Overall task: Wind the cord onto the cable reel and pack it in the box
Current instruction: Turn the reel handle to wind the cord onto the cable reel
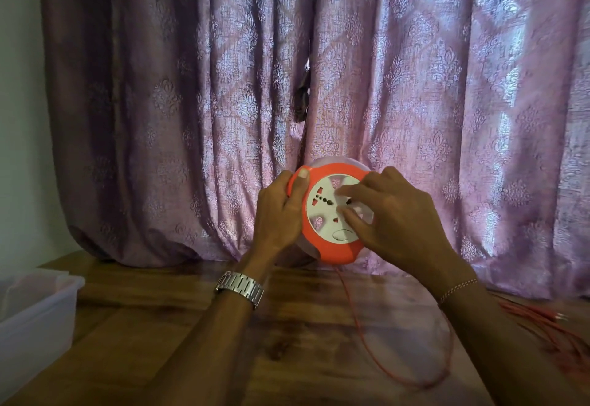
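An orange cable reel point(329, 247) with a white socket face is held upright above the wooden table. My left hand point(281, 211) grips its left rim, thumb on the orange edge. The fingers of my right hand point(396, 214) press on the white face at its right side. A thin orange cord point(364, 335) drops from the bottom of the reel, loops across the table and passes under my right forearm. More of the cord lies in a loose heap point(549, 335) at the right edge.
A translucent white plastic box point(38, 306) stands open at the table's left edge. A purple patterned curtain point(223, 102) hangs right behind the reel and rests on the table's point(287, 357) far edge. A pale wall is at far left.
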